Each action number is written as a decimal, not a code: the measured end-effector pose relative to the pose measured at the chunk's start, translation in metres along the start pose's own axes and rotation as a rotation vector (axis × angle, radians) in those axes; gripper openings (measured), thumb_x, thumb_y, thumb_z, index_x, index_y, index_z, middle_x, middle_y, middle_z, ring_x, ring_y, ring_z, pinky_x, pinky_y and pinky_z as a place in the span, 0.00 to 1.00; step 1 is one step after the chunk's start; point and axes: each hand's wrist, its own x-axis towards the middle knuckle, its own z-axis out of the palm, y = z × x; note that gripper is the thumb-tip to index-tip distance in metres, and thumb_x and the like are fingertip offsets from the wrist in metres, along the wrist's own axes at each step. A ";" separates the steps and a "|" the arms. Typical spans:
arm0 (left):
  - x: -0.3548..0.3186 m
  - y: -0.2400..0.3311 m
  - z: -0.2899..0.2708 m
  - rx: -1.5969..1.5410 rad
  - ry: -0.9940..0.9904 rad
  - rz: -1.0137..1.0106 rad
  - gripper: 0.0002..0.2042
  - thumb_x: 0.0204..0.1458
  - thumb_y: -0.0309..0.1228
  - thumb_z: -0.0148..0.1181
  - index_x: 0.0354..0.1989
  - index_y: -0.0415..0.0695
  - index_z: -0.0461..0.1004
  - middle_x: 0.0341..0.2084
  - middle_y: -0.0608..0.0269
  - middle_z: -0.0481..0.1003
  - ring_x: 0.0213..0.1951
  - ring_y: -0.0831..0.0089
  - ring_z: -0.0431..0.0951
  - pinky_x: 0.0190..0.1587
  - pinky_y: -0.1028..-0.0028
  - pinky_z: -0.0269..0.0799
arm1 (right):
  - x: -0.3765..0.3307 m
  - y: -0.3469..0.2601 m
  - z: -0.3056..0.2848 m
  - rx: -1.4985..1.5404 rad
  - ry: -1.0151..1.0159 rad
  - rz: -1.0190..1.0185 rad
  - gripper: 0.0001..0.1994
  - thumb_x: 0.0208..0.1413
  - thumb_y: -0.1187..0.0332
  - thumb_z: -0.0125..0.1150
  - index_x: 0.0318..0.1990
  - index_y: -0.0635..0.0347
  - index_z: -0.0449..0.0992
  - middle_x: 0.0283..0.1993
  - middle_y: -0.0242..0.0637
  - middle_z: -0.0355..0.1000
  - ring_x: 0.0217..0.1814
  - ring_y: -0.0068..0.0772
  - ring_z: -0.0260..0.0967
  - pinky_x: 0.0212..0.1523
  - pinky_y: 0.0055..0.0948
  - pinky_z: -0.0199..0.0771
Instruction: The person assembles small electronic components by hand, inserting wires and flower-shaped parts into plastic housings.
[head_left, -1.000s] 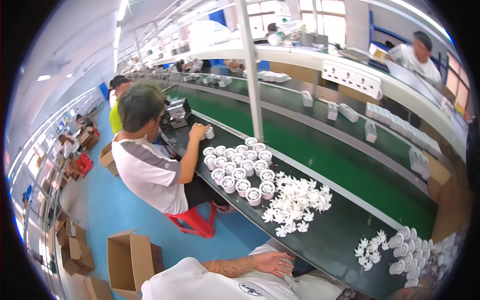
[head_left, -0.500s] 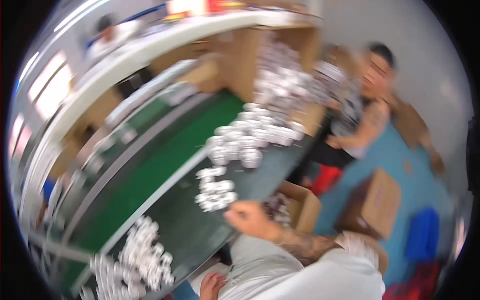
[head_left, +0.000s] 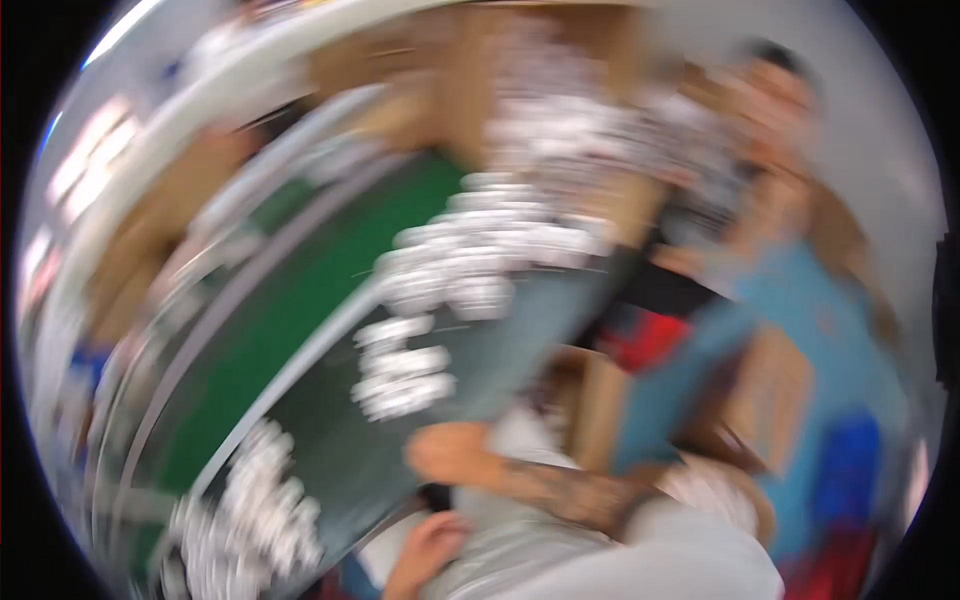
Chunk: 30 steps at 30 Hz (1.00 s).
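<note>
Motion blur smears the whole view. My right hand (head_left: 450,453) is over the table's near edge, its fingers curled into a rounded fist. Whether it holds anything is hidden. Just beyond it, a small cluster of white pieces (head_left: 402,375) lies on the dark green tabletop (head_left: 335,430). My left hand (head_left: 436,542) is lower, close to my lap, with loosely bent fingers and no object visible in them. Farther along the table, silvery-white round pieces (head_left: 450,250) stand in stacked rows. A heap of white pieces (head_left: 250,510) lies at the near left.
A green conveyor belt (head_left: 290,330) runs behind the table. More pieces fill a cardboard bin (head_left: 465,95) at the far end. A co-worker (head_left: 765,200) sits at the right. An open carton (head_left: 600,405), a closed carton (head_left: 765,395) and a blue crate (head_left: 848,465) are on the floor side.
The view has swung, and the table's pieces appear shifted left. My right hand shows farther left and closer to my left hand, which appears slightly higher. Blur has increased.
</note>
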 end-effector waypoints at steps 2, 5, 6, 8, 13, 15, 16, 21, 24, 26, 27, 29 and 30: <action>0.040 0.006 0.009 -0.132 -0.256 -0.009 0.16 0.59 0.28 0.57 0.55 0.38 0.70 0.42 0.60 0.78 0.47 0.73 0.76 0.53 0.71 0.70 | -0.008 0.020 -0.009 -0.038 0.013 -0.070 0.13 0.40 0.65 0.65 0.14 0.47 0.64 0.14 0.25 0.57 0.14 0.27 0.60 0.12 0.33 0.57; 0.026 -0.005 0.026 -0.255 -0.147 -0.040 0.16 0.59 0.26 0.57 0.55 0.37 0.69 0.42 0.59 0.77 0.46 0.74 0.75 0.52 0.73 0.69 | -0.003 0.000 -0.013 -0.041 0.244 -0.097 0.14 0.41 0.67 0.65 0.14 0.47 0.63 0.16 0.24 0.56 0.16 0.24 0.58 0.14 0.29 0.55; 0.026 -0.002 0.020 -0.262 -0.121 -0.021 0.16 0.59 0.26 0.57 0.55 0.37 0.69 0.42 0.59 0.77 0.46 0.74 0.75 0.53 0.73 0.69 | 0.007 -0.005 -0.005 0.006 0.292 -0.194 0.14 0.41 0.67 0.65 0.15 0.47 0.62 0.17 0.24 0.57 0.17 0.24 0.58 0.16 0.28 0.56; 0.029 0.005 0.015 -0.281 -0.156 -0.022 0.16 0.58 0.26 0.57 0.55 0.36 0.69 0.42 0.58 0.77 0.46 0.74 0.75 0.53 0.73 0.69 | 0.008 -0.005 -0.002 0.042 0.269 -0.207 0.14 0.42 0.67 0.66 0.16 0.47 0.63 0.19 0.24 0.58 0.20 0.24 0.60 0.18 0.26 0.57; 0.051 0.028 0.012 -0.314 -0.194 -0.021 0.19 0.55 0.29 0.59 0.54 0.34 0.69 0.41 0.55 0.77 0.47 0.70 0.75 0.54 0.70 0.68 | 0.009 0.000 -0.008 -0.002 0.278 -0.136 0.13 0.42 0.66 0.66 0.17 0.47 0.64 0.19 0.23 0.59 0.20 0.24 0.61 0.18 0.26 0.58; 0.054 0.036 0.016 -0.301 -0.199 0.004 0.21 0.53 0.32 0.61 0.52 0.32 0.70 0.40 0.53 0.77 0.47 0.66 0.76 0.55 0.67 0.69 | 0.007 0.002 -0.011 -0.012 0.284 -0.129 0.14 0.41 0.66 0.66 0.16 0.47 0.64 0.19 0.23 0.59 0.20 0.24 0.60 0.18 0.26 0.58; 0.054 0.040 0.019 -0.302 -0.232 0.023 0.21 0.53 0.32 0.61 0.51 0.32 0.70 0.40 0.52 0.77 0.48 0.65 0.76 0.55 0.66 0.69 | 0.003 0.003 -0.016 -0.036 0.286 -0.120 0.14 0.42 0.66 0.66 0.16 0.47 0.63 0.19 0.24 0.59 0.20 0.24 0.60 0.18 0.26 0.58; 0.029 0.049 0.008 -0.307 -0.262 0.053 0.21 0.51 0.31 0.62 0.50 0.31 0.71 0.41 0.50 0.77 0.48 0.62 0.76 0.56 0.64 0.68 | -0.001 -0.005 -0.008 -0.009 0.266 -0.114 0.14 0.41 0.66 0.66 0.16 0.48 0.63 0.19 0.24 0.58 0.19 0.25 0.59 0.18 0.27 0.57; 0.009 0.042 -0.009 -0.299 -0.037 0.160 0.16 0.50 0.30 0.62 0.43 0.31 0.75 0.36 0.52 0.78 0.43 0.62 0.78 0.50 0.65 0.71 | 0.001 -0.008 0.009 -0.010 0.303 -0.177 0.14 0.40 0.68 0.65 0.16 0.47 0.63 0.18 0.26 0.57 0.19 0.27 0.58 0.18 0.29 0.56; 0.005 0.040 -0.029 0.297 0.046 0.500 0.09 0.49 0.27 0.62 0.35 0.33 0.77 0.30 0.53 0.78 0.35 0.65 0.79 0.39 0.67 0.74 | -0.013 0.010 0.015 -0.048 0.335 -0.231 0.12 0.40 0.70 0.64 0.17 0.46 0.64 0.18 0.28 0.58 0.19 0.31 0.60 0.18 0.32 0.56; -0.001 0.048 -0.035 0.356 0.186 0.577 0.07 0.48 0.25 0.62 0.32 0.34 0.77 0.27 0.55 0.77 0.31 0.66 0.78 0.35 0.68 0.73 | -0.016 0.011 0.013 -0.034 0.305 -0.144 0.12 0.40 0.70 0.64 0.18 0.47 0.64 0.19 0.29 0.59 0.19 0.33 0.59 0.19 0.34 0.55; -0.013 0.060 -0.054 0.499 0.452 0.645 0.04 0.46 0.21 0.62 0.31 0.36 0.77 0.23 0.58 0.76 0.25 0.67 0.75 0.30 0.69 0.72 | -0.011 0.011 0.003 -0.120 0.310 -0.154 0.13 0.40 0.73 0.64 0.17 0.50 0.62 0.19 0.31 0.59 0.17 0.35 0.57 0.19 0.36 0.52; -0.027 0.059 -0.064 0.571 0.576 0.651 0.06 0.44 0.18 0.62 0.32 0.37 0.77 0.23 0.59 0.75 0.23 0.67 0.74 0.28 0.70 0.71 | -0.009 0.010 -0.003 -0.056 0.209 -0.138 0.13 0.41 0.75 0.62 0.18 0.51 0.61 0.19 0.32 0.60 0.18 0.37 0.57 0.19 0.36 0.51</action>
